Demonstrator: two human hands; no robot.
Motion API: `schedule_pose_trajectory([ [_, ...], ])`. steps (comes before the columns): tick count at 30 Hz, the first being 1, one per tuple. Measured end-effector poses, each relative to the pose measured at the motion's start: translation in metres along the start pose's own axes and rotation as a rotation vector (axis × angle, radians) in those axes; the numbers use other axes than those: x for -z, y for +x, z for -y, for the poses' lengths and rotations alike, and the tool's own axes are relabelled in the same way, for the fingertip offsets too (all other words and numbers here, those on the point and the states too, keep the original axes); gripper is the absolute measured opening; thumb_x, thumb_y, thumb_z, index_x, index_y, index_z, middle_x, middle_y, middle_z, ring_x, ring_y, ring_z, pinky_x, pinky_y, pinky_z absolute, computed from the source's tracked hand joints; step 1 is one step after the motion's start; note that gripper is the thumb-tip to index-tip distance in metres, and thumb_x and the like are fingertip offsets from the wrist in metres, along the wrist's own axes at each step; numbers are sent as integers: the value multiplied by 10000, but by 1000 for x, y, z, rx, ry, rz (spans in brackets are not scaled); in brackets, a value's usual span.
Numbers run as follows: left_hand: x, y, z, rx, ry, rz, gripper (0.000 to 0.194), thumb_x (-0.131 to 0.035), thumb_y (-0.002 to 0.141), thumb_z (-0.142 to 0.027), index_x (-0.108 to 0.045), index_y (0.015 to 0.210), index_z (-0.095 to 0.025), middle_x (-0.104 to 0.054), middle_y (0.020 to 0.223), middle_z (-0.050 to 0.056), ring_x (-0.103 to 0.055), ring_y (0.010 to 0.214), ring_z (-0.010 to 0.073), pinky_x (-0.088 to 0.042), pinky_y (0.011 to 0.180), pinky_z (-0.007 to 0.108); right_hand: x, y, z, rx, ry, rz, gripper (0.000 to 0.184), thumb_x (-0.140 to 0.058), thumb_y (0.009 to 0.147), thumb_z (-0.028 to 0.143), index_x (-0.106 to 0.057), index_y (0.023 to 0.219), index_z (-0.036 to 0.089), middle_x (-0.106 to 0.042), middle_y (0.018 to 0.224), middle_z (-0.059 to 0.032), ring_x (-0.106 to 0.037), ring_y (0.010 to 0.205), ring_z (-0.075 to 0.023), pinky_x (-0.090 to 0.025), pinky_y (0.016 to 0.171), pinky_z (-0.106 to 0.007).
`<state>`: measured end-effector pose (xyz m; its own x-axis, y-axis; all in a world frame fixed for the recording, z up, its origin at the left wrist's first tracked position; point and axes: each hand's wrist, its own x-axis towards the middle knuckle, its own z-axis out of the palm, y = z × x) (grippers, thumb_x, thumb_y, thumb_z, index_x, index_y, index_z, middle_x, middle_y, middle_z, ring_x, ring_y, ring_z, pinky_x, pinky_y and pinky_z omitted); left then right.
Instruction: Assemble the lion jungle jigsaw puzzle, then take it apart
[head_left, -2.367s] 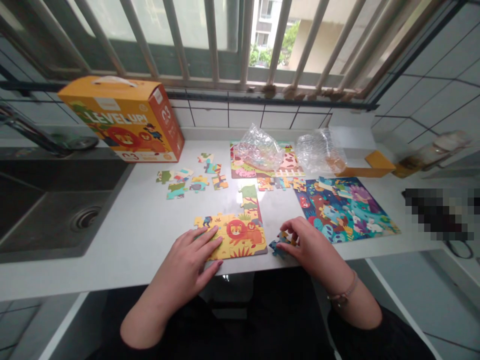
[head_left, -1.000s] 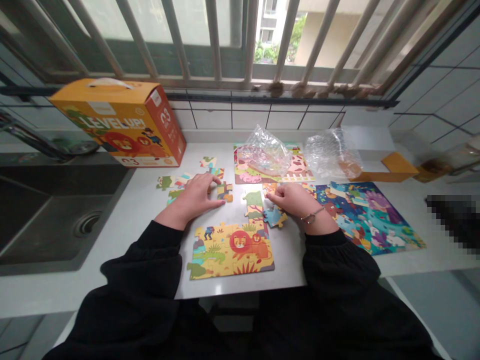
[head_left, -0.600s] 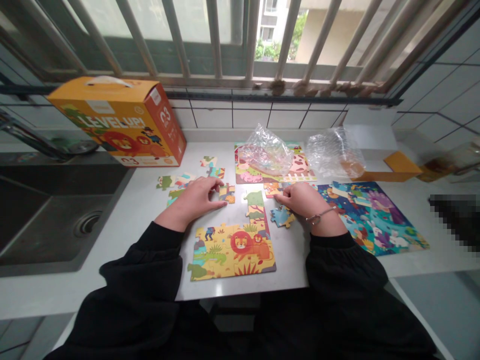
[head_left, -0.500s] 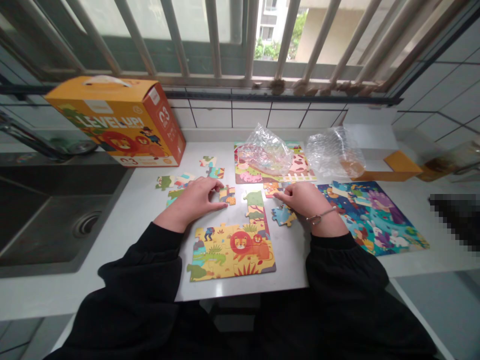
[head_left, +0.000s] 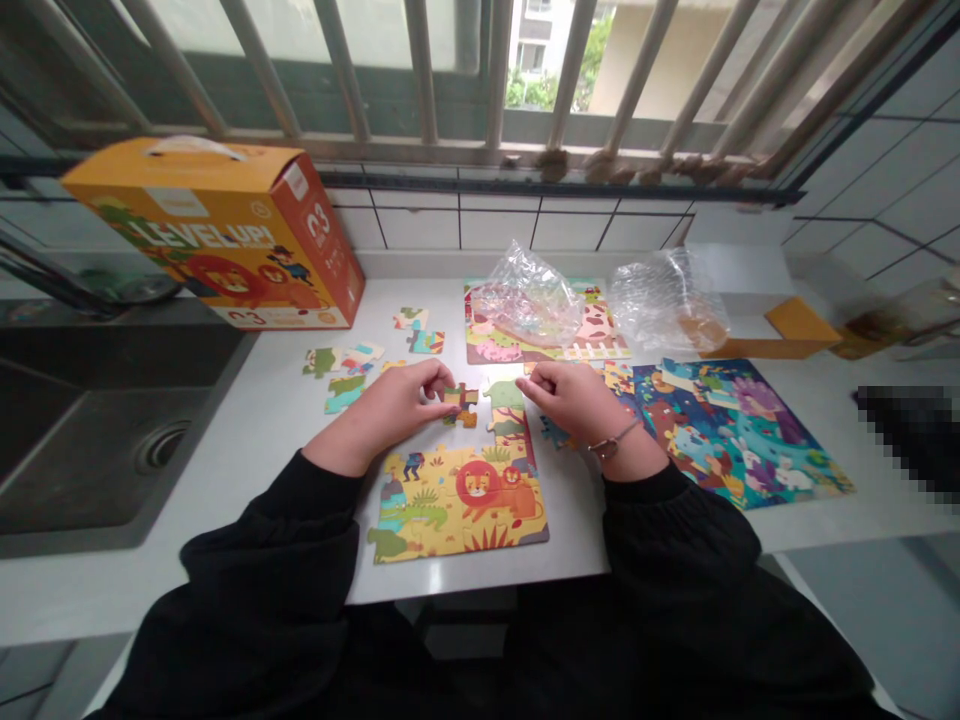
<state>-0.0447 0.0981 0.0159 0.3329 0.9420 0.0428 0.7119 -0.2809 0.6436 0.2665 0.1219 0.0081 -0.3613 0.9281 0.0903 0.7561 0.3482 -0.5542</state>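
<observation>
Left hand (head_left: 386, 410) had its fingertips on a small jigsaw piece (head_left: 460, 405) at center, grip unclear; right hand (head_left: 574, 405) lay relaxed, released, just beside a green piece (head_left: 504, 395). Three assembled puzzles sat on the surface (head_left: 262, 470), the lion puzzle (head_left: 457, 510) near its front edge, with open room to its left.

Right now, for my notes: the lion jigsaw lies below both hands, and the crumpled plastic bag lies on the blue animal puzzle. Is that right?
No: the head view shows the crumpled plastic bag lying on the pink-and-green farm puzzle. The lion jigsaw does lie below the left hand and right hand.
</observation>
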Motion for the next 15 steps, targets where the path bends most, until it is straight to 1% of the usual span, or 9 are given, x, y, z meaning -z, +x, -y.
schedule_pose_trajectory([
  [3,-2,-1,-3,7,-76,9,208,-806,966,-448,-727,968,-256,-732,878,8,-669,819,217,-501,764,373,0,0,0,0,10,10,470,-648,1088,432,-470,695,245,-528,663,21,-445,650,-156,-287,689,-345],
  [7,0,-1,-6,34,-74,0,196,-788,969,-447,-756,955,-255,-759,858,12,-667,809,216,-506,777,379,-1,1,-3,-3,15,1,463,-646,1086,439,-479,699,247,-527,663,19,-455,655,-162,-289,686,-346],
  [11,5,-1,-1,98,-56,-52,155,-768,968,-400,-763,934,-249,-785,883,17,-680,816,216,-503,778,385,-2,1,-7,-22,3,-63,456,-632,1083,473,-496,708,253,-558,673,1,-473,666,-176,-281,673,-352],
  [15,5,-1,7,149,11,-79,160,-747,980,-398,-763,943,-243,-791,888,28,-695,824,230,-500,778,396,-3,1,-10,-24,2,-65,448,-618,1083,497,-519,720,254,-587,682,-9,-484,666,-182,-285,666,-352],
])
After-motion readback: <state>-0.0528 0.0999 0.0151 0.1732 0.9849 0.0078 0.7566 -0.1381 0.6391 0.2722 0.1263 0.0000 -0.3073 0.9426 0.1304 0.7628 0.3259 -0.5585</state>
